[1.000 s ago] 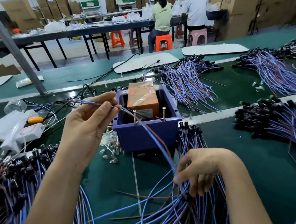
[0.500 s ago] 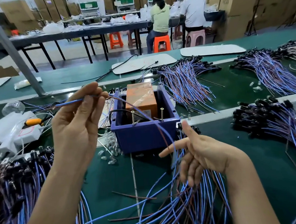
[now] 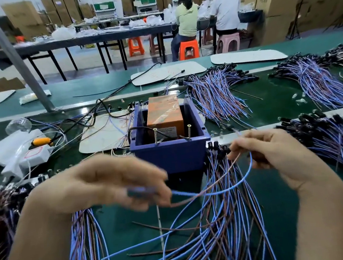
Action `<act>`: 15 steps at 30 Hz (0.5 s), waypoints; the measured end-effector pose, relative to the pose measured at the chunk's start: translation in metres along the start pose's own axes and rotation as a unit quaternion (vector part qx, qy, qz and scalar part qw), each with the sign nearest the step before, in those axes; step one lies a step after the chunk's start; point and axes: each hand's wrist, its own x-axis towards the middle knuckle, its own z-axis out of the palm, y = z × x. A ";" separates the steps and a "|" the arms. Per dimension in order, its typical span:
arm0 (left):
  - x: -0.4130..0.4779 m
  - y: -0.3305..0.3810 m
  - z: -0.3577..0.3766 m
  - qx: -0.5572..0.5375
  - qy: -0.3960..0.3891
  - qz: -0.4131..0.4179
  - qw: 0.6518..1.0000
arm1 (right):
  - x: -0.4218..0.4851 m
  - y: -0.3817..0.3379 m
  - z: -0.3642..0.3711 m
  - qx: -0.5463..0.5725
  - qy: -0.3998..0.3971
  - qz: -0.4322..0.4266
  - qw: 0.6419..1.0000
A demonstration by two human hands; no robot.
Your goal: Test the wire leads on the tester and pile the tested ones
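Wire lead [image 3: 224,191] held at both ends, in front of the tester [image 3: 169,156].
Your left grip [image 3: 100,185], blurred, and right grip [image 3: 273,149] each pinch one end of the blue-and-brown lead; it sags between them over the loose leads [image 3: 228,231] on the bench [image 3: 125,224].

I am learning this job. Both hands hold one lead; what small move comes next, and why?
Probably move the right hand up and left so the wire lead touches the two screws on the blue box; its end is near them, apart.

Left hand [image 3: 108,184] has dropped low; right hand [image 3: 273,151] now pinches the wire lead [image 3: 224,190].
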 end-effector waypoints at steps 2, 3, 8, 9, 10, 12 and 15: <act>-0.007 -0.003 -0.008 -0.006 -0.124 -0.008 0.992 | 0.002 0.006 -0.002 -0.039 0.018 0.007 0.999; -0.011 -0.003 -0.009 -0.039 -0.143 0.000 0.989 | 0.004 0.010 -0.002 -0.066 0.012 0.020 0.998; -0.033 -0.019 -0.035 0.053 0.203 -0.176 0.962 | 0.016 0.029 0.004 -0.190 -0.046 0.086 0.977; -0.036 -0.028 -0.043 0.174 0.291 -0.267 0.902 | 0.018 0.030 0.005 -0.202 -0.050 0.092 0.974; -0.039 -0.039 -0.050 0.295 0.322 -0.359 0.825 | 0.019 0.031 0.005 -0.205 -0.048 0.095 0.973; -0.038 -0.059 -0.060 0.378 0.298 -0.479 0.734 | 0.020 0.030 0.005 -0.201 -0.039 0.093 0.974; -0.038 -0.072 -0.065 0.303 0.295 -0.499 0.756 | 0.020 0.028 0.008 -0.196 -0.044 0.101 0.974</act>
